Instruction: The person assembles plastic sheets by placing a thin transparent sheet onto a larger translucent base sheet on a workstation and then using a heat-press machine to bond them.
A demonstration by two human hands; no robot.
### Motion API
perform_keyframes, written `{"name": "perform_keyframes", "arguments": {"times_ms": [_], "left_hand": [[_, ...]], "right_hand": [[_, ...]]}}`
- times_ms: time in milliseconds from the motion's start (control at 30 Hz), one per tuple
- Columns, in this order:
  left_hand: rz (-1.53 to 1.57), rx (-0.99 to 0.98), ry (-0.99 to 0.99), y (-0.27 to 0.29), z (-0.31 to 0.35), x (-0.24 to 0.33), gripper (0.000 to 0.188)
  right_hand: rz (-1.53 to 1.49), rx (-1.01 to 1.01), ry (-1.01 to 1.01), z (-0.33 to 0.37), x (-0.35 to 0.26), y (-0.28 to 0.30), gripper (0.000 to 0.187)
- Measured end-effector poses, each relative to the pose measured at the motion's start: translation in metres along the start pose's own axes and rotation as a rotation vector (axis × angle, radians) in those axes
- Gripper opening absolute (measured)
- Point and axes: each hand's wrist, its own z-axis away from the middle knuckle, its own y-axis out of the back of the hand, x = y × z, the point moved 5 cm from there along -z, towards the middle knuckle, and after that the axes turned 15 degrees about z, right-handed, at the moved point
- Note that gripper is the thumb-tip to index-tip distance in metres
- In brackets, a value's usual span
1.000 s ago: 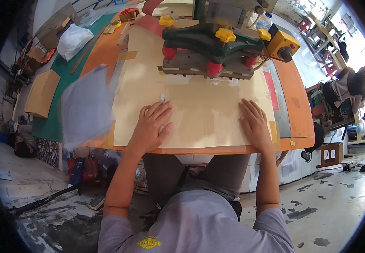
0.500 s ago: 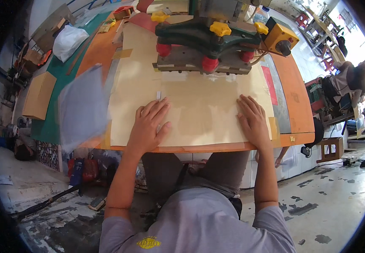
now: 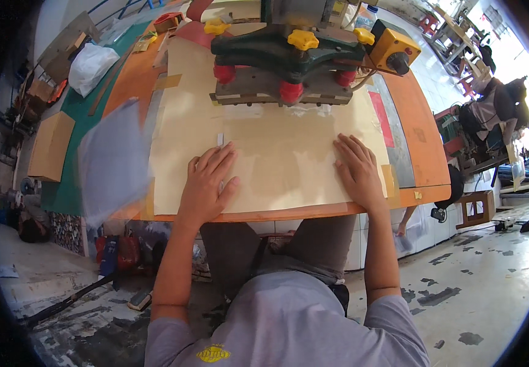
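A large cream-coloured sheet (image 3: 173, 153) covers the middle of the work table, held down at its edges by strips of tan tape (image 3: 388, 180). My left hand (image 3: 206, 183) lies palm down on its left part, fingers stretched toward the far side, beside a small white strip (image 3: 220, 139). On the right part my right hand (image 3: 360, 174) also rests flat, fingers extended. Between them shows a faintly darker rectangle, perhaps a thin clear film; I cannot tell. Beyond my fingertips hangs the flat metal plate (image 3: 283, 88) of a press, under a dark green frame (image 3: 277, 52).
Translucent plastic sheets (image 3: 114, 162) lie at the table's left edge. Further left are a white bag (image 3: 91, 68) and a cardboard box (image 3: 51, 145). A yellow control box (image 3: 393, 48) with a black knob juts out beside the press. Another person (image 3: 491, 116) is at the far right.
The whole view has shifted slightly, with the table and press appearing a little further left. Both hands stay in nearly the same places on the cream sheet.
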Motion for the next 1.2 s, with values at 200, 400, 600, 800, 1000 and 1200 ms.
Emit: {"name": "perform_keyframes", "arguments": {"times_ms": [200,400,600,800,1000,1200], "left_hand": [[0.000,0.000,0.002,0.000,-0.002,0.001,0.059],[-0.013,0.018,-0.028,0.000,-0.002,0.002,0.058],[-0.035,0.020,-0.023,0.001,-0.001,0.003,0.057],[-0.013,0.027,-0.015,0.000,-0.002,0.003,0.055],[0.068,0.075,-0.003,0.006,0.013,0.001,0.053],[0.143,0.218,0.065,0.007,0.059,0.013,0.055]], "right_hand": [[-0.002,0.004,-0.004,-0.002,0.000,0.003,0.046],[-0.019,0.018,-0.012,0.000,0.002,0.002,0.046],[-0.026,0.023,-0.011,0.000,0.001,0.004,0.047],[-0.021,0.017,-0.025,0.002,0.002,0.004,0.046],[-0.021,-0.004,-0.043,0.013,-0.004,0.006,0.046],[0.017,0.006,-0.083,0.059,-0.022,0.016,0.050]]}}
